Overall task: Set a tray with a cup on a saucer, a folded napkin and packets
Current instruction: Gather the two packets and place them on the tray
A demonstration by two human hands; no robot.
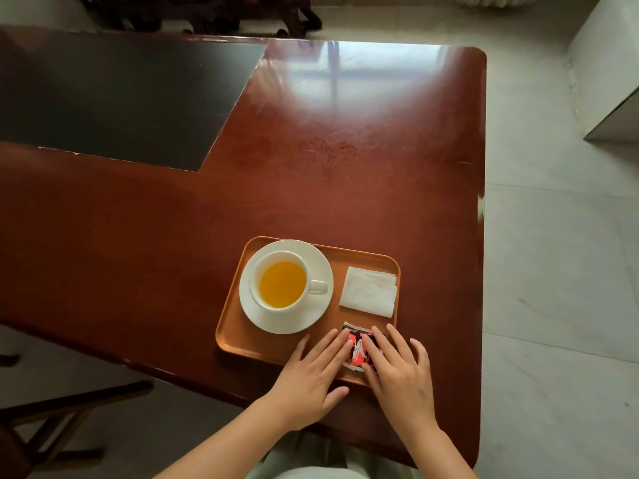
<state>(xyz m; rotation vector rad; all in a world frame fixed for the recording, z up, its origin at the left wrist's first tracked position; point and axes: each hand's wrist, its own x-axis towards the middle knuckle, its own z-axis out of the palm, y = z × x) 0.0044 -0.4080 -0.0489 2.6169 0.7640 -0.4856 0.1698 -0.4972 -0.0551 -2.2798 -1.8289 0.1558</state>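
An orange-brown tray lies on the red-brown table near its front edge. On the tray's left stands a white saucer with a white cup of orange drink, handle to the right. A folded white napkin lies at the tray's right. Red, black and white packets rest at the tray's front right. My left hand and my right hand lie flat with spread fingers, fingertips pressing on the packets from either side.
A dark inset panel covers the table's far left. The table's right edge drops to a pale tiled floor. A dark wooden chair frame stands at the lower left. Dark furniture legs show beyond the far edge.
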